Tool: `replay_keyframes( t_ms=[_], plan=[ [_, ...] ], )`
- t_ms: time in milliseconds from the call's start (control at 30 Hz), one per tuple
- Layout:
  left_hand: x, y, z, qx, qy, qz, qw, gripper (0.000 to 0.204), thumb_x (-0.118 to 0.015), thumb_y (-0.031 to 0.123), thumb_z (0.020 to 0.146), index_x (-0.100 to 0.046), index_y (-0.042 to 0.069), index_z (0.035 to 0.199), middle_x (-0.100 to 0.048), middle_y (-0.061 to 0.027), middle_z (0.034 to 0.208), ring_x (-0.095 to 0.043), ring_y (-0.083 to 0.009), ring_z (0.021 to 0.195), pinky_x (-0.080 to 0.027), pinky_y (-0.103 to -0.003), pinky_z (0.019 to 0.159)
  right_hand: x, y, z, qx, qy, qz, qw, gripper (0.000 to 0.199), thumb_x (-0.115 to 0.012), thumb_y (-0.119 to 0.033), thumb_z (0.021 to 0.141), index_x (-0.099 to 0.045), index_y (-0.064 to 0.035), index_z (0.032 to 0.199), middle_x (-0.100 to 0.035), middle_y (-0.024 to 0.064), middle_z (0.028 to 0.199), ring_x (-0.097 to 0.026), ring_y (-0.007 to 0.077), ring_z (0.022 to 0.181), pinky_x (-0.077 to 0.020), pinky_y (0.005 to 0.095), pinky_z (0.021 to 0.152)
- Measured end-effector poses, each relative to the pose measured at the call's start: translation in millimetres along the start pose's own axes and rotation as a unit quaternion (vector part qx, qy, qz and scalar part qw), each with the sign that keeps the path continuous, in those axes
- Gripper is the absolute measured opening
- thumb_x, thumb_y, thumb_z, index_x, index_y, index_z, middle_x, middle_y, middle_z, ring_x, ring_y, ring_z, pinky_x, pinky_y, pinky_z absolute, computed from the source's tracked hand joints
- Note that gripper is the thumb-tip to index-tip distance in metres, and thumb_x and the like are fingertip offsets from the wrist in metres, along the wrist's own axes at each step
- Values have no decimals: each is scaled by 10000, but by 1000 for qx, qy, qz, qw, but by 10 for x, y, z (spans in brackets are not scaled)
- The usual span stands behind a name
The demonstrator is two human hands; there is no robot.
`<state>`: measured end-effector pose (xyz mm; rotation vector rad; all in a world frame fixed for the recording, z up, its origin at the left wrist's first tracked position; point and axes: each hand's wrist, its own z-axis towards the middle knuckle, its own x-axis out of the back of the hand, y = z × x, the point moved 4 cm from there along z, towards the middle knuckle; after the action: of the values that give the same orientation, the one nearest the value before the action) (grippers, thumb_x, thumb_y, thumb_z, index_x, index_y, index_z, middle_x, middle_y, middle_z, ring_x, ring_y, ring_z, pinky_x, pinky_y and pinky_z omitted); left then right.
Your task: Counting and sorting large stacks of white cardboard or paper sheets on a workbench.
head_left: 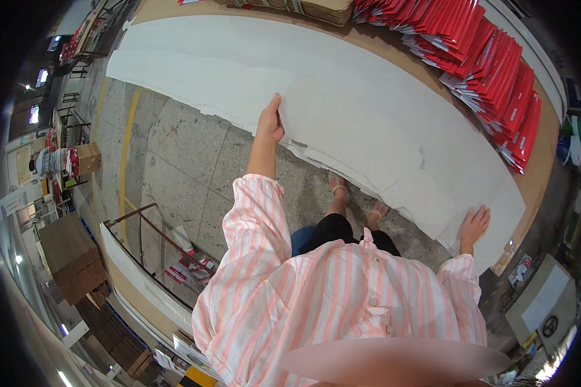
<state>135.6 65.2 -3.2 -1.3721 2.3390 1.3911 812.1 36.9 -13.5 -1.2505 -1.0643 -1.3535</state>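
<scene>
Large white paper sheets, layered with uneven near edges, cover much of the table in front of me. My left hand grips a sheet at its near edge; one digit points forward on top and the other fingers are mostly hidden. Over at the right end, my right hand lies on the white surface with its fingers spread and holds nothing. Small creases and a grey mark show on the paper between the hands.
Fanned stacks of red-and-white printed packets line the far right side of the brown tabletop. A strapped bundle of brown cardboard sits at the far edge. A metal-framed rack stands on the concrete floor at left, near brown cartons.
</scene>
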Motion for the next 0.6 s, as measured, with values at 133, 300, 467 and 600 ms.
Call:
replay_keyframes(
  t_ms=[133,300,467,600],
  plan=[
    [-137,-165,-474,67,-104,-100,987,508,-486,425,870,-506,-16,1120,-590,-111,1080,-564,-241,981,-431,-358,877,-43,69,-15,-7,-2,1,1000,545,-442,-398,877,-335,-112,1329,-275,140,1393,-237,331,1277,-194,466,1030],
    [-35,-545,-768,-33,-162,-126,978,510,-484,423,852,-448,79,1227,-500,-86,1230,-450,-256,1145,-344,-446,963,-45,-31,-7,-6,-10,5,1000,550,-448,-398,873,-340,-100,1323,-284,146,1386,-245,334,1272,-199,462,1030],
    [-305,-1024,-999,-18,-135,-249,959,541,-556,383,796,-440,81,1230,-450,-107,1279,-392,-288,1196,-280,-474,1006,-45,132,-4,19,28,-5,999,548,-502,-360,840,-395,-38,1269,-364,201,1318,-320,357,1226,-233,465,1014],
    [-439,-1191,-1124,-13,-129,-268,955,502,-586,318,782,-462,68,1199,-468,-104,1240,-406,-274,1169,-295,-455,999,-101,61,0,-10,10,36,999,558,-520,-373,818,-398,-67,1270,-346,177,1339,-274,343,1257,-210,488,1010]
  ],
)
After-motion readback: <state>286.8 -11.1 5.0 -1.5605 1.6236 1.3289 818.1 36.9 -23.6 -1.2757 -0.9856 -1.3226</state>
